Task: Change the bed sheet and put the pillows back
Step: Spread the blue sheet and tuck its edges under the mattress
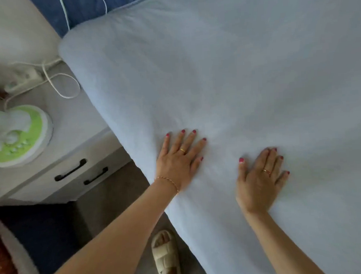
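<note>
I press my left hand [180, 158] and right hand [260, 180] flat on the sheet [235, 79], fingers straight, holding nothing. It looks soft, light; I'd pinch its edges.

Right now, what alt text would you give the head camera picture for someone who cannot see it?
A person's left hand and right hand press flat, fingers spread, on a pale blue bed sheet near the mattress edge. Beside the bed, a nightstand holds a green and white fan base and a power strip.
</note>
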